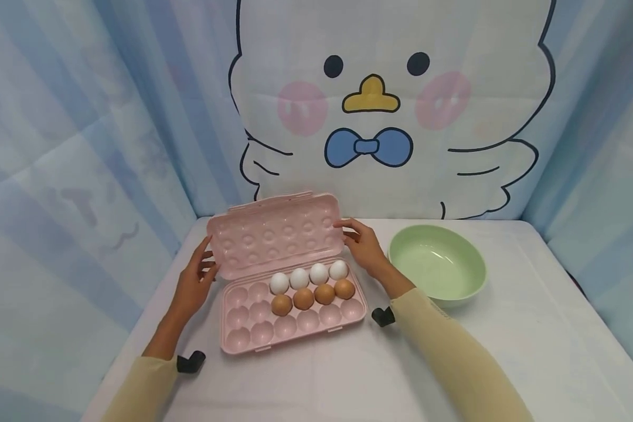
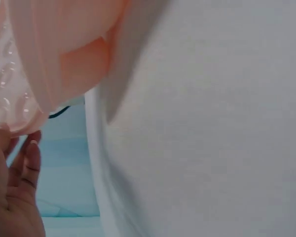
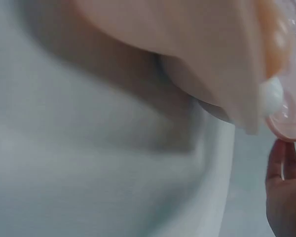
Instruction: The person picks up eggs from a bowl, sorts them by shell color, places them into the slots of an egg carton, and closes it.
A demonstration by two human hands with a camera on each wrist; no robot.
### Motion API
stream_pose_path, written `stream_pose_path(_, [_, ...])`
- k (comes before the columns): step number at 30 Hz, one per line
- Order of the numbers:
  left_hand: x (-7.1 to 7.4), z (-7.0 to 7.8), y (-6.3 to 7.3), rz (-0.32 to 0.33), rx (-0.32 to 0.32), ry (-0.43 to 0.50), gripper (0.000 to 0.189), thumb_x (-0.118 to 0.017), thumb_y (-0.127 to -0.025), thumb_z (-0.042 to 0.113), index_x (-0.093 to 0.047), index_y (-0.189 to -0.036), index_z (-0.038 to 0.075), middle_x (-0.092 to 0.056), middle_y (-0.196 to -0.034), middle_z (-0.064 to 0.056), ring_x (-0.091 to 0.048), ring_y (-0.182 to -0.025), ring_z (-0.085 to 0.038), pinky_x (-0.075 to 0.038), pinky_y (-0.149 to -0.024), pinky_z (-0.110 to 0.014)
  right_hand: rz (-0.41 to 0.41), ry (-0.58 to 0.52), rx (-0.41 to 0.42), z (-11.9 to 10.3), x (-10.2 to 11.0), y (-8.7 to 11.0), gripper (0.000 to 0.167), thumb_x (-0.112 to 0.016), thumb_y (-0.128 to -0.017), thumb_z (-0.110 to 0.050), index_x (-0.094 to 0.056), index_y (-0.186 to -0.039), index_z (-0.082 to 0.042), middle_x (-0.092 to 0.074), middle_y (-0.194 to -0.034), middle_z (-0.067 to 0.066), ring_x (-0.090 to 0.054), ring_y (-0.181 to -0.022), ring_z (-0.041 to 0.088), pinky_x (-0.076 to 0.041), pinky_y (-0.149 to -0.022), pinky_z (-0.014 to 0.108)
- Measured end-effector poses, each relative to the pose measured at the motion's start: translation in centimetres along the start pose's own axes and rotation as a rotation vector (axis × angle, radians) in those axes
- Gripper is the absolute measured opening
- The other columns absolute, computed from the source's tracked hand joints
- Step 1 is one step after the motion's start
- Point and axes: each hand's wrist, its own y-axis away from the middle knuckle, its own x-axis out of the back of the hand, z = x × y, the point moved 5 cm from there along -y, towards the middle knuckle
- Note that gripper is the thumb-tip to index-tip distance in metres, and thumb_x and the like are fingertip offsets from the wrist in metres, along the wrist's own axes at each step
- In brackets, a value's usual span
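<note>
A pink plastic egg box (image 1: 308, 320) lies slightly askew on the white table, its dimpled lid (image 1: 276, 237) raised and leaning back. Several white eggs (image 1: 319, 274) fill the right part of its back row. In the middle row, several brown eggs (image 1: 303, 299) sit in front of them; the front row and left cups hold none. My left hand (image 1: 190, 287) pinches the lid's left edge between thumb and fingers, also visible in the left wrist view (image 2: 19, 182). At the lid's right edge, my right hand (image 1: 366, 249) grips with fingers behind it, as the right wrist view (image 3: 291, 197) partly shows.
A light green bowl (image 1: 436, 264) stands to the right of the box, close to my right forearm. Behind the table hangs a curtain (image 1: 306, 170) with a cartoon print. Black wrist mounts (image 1: 191, 362) jut inward from both sleeves.
</note>
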Motion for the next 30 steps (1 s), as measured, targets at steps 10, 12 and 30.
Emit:
stream_pose_path(10, [0.9,2.9,4.6,0.089,-0.230,0.094,0.044,-0.053,-0.096,-0.018,-0.034,-0.136,-0.010,-0.058,-0.136,-0.021,-0.062,-0.119,-0.013,-0.046,-0.091,-0.012,0.101,-0.310,0.072,-1.6,0.4,4.3,0.005,-0.046,-0.103,0.009,-0.042,-0.105,0.008,-0.063,-0.121,0.022,-0.064,-0.115,0.023,-0.052,-0.101,0.043])
stream_pose_path(12, [1.0,3.4,5.3,0.062,-0.227,0.184,0.038,-0.048,-0.098,-0.017,-0.029,-0.131,-0.012,-0.059,-0.134,-0.016,-0.060,-0.120,-0.007,-0.047,-0.092,-0.015,0.100,-0.340,0.045,-1.9,0.6,5.2,0.006,-0.043,-0.107,-0.001,-0.041,-0.110,0.004,-0.063,-0.119,0.019,-0.066,-0.114,0.019,-0.050,-0.103,0.046])
stream_pose_path(30, [-3.5,7.1,10.5,-0.391,0.156,-0.193,0.069,-0.043,-0.112,0.036,-0.012,-0.167,0.009,-0.003,-0.173,-0.014,-0.002,-0.155,-0.044,-0.008,-0.112,-0.072,-0.284,0.491,0.109,-3.4,0.0,12.0,0.042,-0.062,-0.103,-0.017,-0.051,-0.143,-0.009,-0.058,-0.142,0.008,-0.054,-0.134,0.031,-0.042,-0.110,0.049])
